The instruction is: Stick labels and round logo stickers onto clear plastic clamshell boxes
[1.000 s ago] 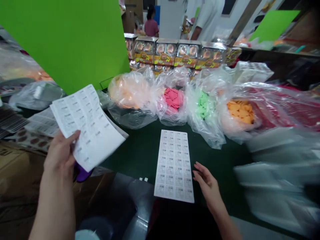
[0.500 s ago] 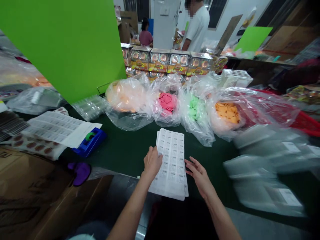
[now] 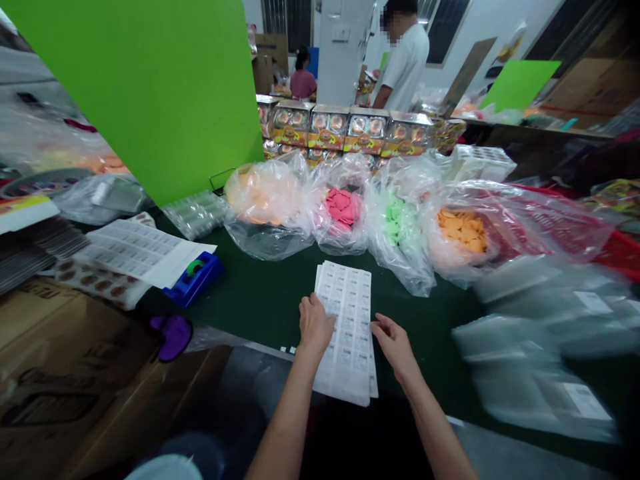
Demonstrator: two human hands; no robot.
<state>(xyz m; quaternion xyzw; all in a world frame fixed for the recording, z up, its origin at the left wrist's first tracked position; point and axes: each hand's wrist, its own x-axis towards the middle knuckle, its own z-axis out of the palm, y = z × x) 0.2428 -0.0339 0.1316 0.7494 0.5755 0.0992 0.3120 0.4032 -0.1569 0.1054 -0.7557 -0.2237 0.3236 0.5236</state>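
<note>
A small stack of white label sheets [image 3: 345, 293], printed with rows of small labels, lies in front of me and reaches over the table's near edge. My left hand [image 3: 316, 325] is closed on the stack's left edge, its thumb on top of the printed face. At the right edge, my right hand [image 3: 393, 340] has its fingers drawn together, their tips pinching the sheets' side. The sheets beneath stick out slightly at the left and lower right.
Clear bags hold pink pieces [image 3: 343, 208], green pieces [image 3: 395, 220] and orange pieces [image 3: 463, 229]. A blue tape dispenser [image 3: 195, 279] and more label sheets [image 3: 145, 250] lie left. Blurred clear packages [image 3: 535, 380] lie right. A green panel [image 3: 145, 87] stands left; two people are beyond boxed goods [image 3: 327, 127].
My right hand's fingers have come together at the sheets' right edge; they were spread before. The view has shifted slightly left, and my left hand keeps its place on the sheets.
</note>
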